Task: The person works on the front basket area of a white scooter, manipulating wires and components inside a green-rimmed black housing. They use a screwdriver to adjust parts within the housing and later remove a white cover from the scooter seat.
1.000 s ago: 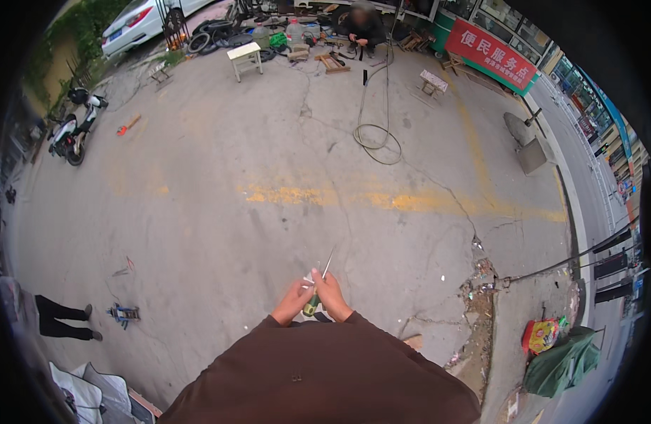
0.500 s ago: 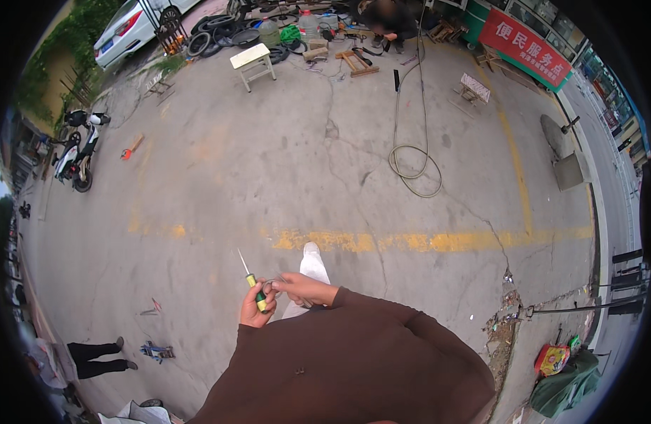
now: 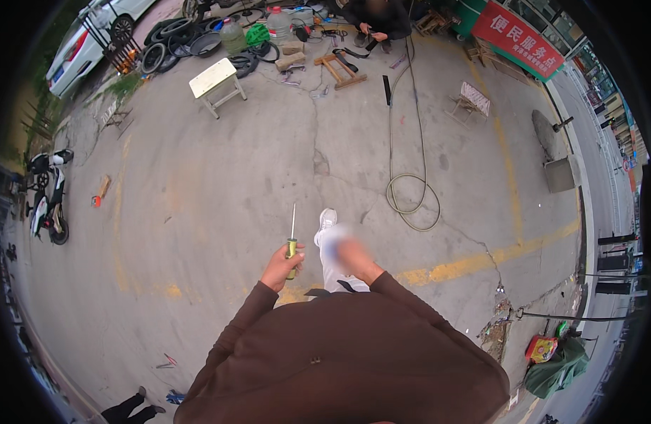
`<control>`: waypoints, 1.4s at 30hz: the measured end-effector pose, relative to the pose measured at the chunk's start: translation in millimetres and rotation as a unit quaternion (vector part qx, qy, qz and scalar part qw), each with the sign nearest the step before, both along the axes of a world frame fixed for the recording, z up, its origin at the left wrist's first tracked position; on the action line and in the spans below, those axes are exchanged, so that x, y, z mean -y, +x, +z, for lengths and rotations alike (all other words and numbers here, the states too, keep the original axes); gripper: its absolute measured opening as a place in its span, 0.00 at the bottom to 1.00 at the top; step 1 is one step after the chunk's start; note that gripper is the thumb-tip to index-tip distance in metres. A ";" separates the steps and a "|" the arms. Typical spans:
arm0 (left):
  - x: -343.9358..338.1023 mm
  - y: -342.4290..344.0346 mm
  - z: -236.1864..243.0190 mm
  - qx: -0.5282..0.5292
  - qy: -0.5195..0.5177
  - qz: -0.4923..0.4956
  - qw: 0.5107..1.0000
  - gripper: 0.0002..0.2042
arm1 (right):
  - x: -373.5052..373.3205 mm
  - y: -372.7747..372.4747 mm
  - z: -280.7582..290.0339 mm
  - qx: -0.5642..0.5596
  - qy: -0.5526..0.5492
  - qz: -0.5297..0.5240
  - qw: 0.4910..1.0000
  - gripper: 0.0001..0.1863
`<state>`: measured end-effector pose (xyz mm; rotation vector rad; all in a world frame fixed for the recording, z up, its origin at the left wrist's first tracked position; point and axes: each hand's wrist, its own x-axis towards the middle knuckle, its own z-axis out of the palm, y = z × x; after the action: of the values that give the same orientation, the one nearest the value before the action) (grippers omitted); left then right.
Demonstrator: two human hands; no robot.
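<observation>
My left hand [image 3: 279,268] is wrapped round a screwdriver [image 3: 291,249] with a yellow and dark green handle. Its thin metal shaft points up and away from me. To the right, over my white trouser leg [image 3: 334,280], is my right hand [image 3: 359,260], its fingers curled round a thing that is smeared into a pale and bluish patch. What that thing is cannot be made out. The two hands are apart. My white shoe [image 3: 327,218] is just beyond them on the concrete.
A looped hose [image 3: 428,225] lies ahead. Beyond stand a cream stool [image 3: 214,78], a wooden frame [image 3: 337,72], several tires [image 3: 154,58] and a crouching person [image 3: 379,25]. A scooter [image 3: 51,198] is at left, a folding stool [image 3: 472,100] at right.
My hands have come apart. The left one has moved right with the screwdriver, now more upright. The right hand has moved right and forward, and the ground view has shifted as I walk.
</observation>
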<state>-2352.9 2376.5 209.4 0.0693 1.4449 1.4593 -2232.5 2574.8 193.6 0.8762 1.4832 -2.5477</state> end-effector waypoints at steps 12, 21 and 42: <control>-188.8 -266.5 3.2 -0.126 -0.062 -0.039 0.989 0.18 | -174.1 -334.9 -1.4 -0.005 0.116 0.039 0.992 0.08; -252.7 -514.8 -72.8 -0.047 -0.207 -0.002 0.977 0.16 | -334.7 -562.8 -127.7 0.042 0.407 -0.003 0.912 0.08; -421.8 -671.9 -291.5 -0.762 -0.272 -0.316 0.495 0.19 | -684.0 -985.0 -474.4 0.326 0.424 0.110 0.838 0.13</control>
<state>-3024.8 2798.3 -82.1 1.6583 2.6699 -0.1512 -3217.5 3258.8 -280.8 1.3458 2.2212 -1.1252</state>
